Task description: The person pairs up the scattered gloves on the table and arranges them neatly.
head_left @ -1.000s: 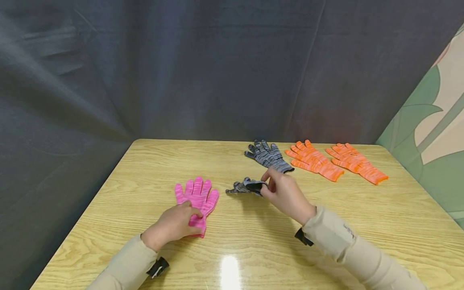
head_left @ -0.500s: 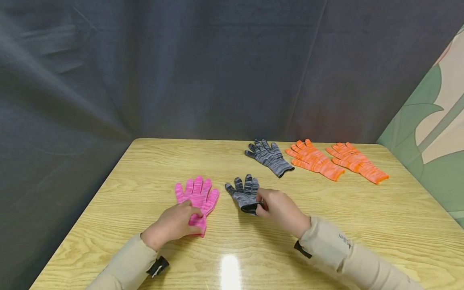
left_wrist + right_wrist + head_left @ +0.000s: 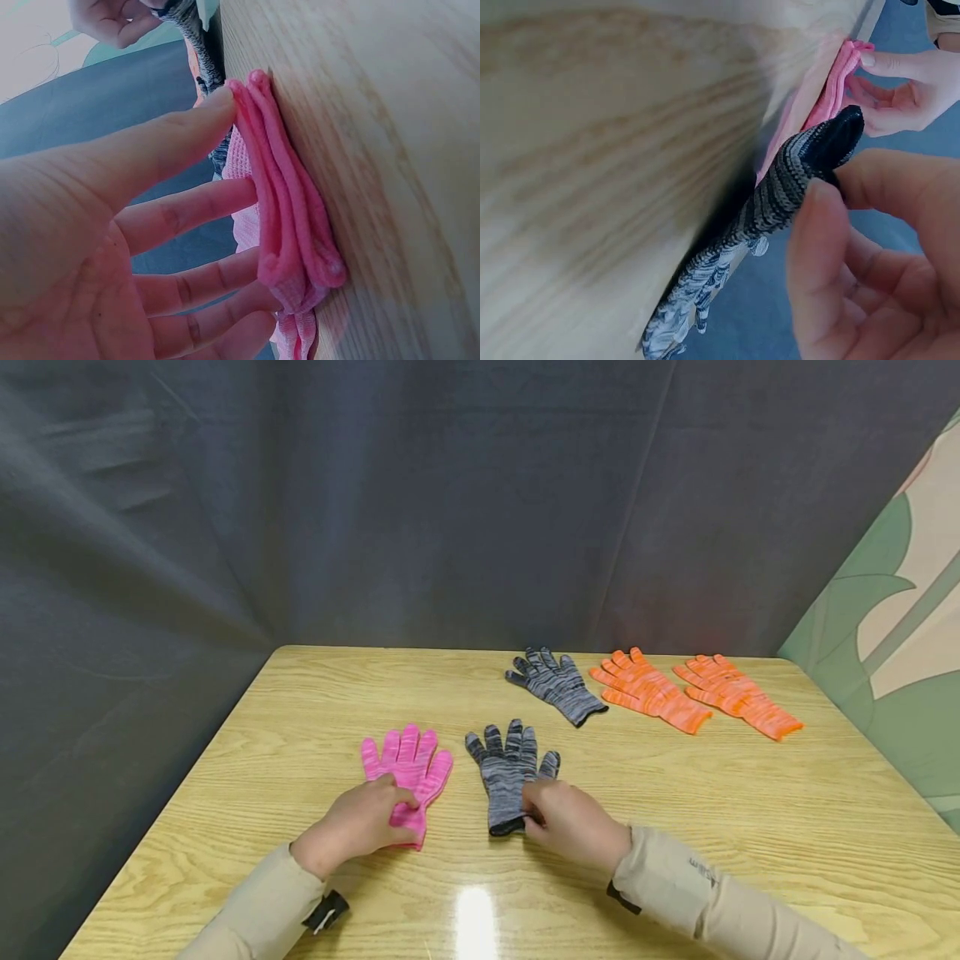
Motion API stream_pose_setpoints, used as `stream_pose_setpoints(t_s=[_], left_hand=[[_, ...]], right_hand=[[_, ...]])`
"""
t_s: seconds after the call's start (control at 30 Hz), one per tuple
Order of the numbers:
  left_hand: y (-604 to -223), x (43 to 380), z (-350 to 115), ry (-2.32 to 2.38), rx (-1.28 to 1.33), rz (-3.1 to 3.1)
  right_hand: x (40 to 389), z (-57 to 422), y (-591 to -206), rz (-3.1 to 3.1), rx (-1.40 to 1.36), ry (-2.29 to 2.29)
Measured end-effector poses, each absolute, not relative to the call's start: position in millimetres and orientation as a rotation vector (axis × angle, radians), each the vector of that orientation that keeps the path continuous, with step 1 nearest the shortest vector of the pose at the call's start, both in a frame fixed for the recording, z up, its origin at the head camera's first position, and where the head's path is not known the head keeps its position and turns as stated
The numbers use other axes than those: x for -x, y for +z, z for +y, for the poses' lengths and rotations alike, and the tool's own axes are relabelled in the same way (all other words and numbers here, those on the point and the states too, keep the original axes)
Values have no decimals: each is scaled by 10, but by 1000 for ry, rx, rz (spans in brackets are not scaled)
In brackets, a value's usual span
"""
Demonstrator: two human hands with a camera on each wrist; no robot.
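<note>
A pink knitted glove [image 3: 409, 762] lies on the table with its fingers pointing away from me. My left hand [image 3: 367, 820] rests on its cuff, thumb and fairly straight fingers touching it. In the left wrist view the pink cuff [image 3: 289, 202] shows several layers, like two cuffs stacked. To its right, a grey-and-black knitted glove [image 3: 508, 777] lies palm-flat, its fingers spread. My right hand [image 3: 573, 825] pinches the right side of its cuff between thumb and forefinger; in the right wrist view the dark cuff opening [image 3: 844, 139] is raised off the table.
Farther back lies a second grey-and-black glove [image 3: 562, 687]. Two orange gloves [image 3: 652, 692] lie to its right, side by side and slanted. A dark curtain [image 3: 450, 510] hangs behind the wooden table [image 3: 315, 693], and a patterned wall [image 3: 900, 652] stands at the right.
My right hand has drawn the grey-and-black glove's cuff toward me and lowered it, so the glove went from bunched up to spread flat. The left hand has stayed on the pink glove.
</note>
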State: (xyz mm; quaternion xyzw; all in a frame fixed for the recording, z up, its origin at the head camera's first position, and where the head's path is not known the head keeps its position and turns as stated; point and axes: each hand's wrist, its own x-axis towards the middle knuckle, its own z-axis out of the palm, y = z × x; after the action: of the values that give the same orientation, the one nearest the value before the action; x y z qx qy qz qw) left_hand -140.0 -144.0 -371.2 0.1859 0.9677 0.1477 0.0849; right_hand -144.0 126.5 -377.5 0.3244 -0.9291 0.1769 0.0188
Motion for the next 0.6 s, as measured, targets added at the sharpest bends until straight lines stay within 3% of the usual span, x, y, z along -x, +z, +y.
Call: stream_pose_setpoints(t_s=[0.6], left_hand=[[-3696,1392,-1440,455,-548,2879]], right_hand=[[1414,1267,-3858,-2922,-1063,507]])
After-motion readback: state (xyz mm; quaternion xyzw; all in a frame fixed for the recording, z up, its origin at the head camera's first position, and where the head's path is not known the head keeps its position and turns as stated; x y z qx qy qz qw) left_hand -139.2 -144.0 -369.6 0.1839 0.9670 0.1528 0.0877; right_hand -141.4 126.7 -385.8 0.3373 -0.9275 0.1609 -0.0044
